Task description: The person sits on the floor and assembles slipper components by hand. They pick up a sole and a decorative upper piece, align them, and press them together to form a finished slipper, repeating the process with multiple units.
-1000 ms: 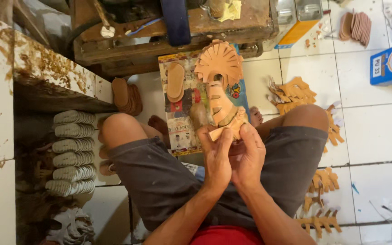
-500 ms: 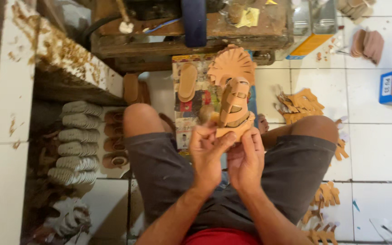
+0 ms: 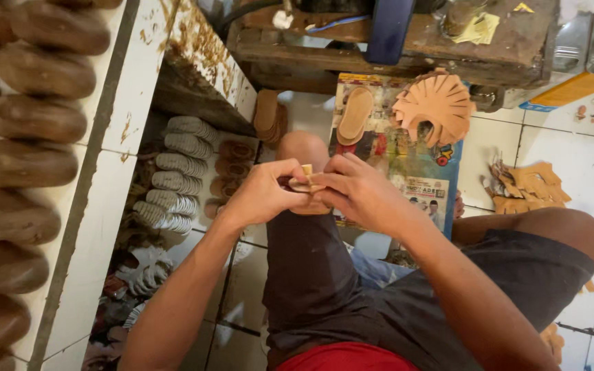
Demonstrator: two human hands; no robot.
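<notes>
My left hand (image 3: 264, 192) and my right hand (image 3: 360, 189) meet over my left knee, both closed on a small tan leather sandal piece (image 3: 305, 184) that is mostly hidden between the fingers. I sit with my knees apart, in dark shorts. Beyond my hands, a fan of tan leather strap pieces (image 3: 436, 104) and a tan sole (image 3: 355, 115) lie on a colourful printed sheet (image 3: 421, 180) on the floor.
A worn wooden bench (image 3: 407, 51) stands ahead. A row of brown soles (image 3: 25, 124) lies on the white ledge at left. Pale soles (image 3: 173, 182) are stacked under it. Cut leather pieces (image 3: 527, 187) lie on the white tile floor to the right.
My view has swung left and lower. The tall sandal piece held up between both hands has come down over my left knee and now sits mostly hidden in my fingers.
</notes>
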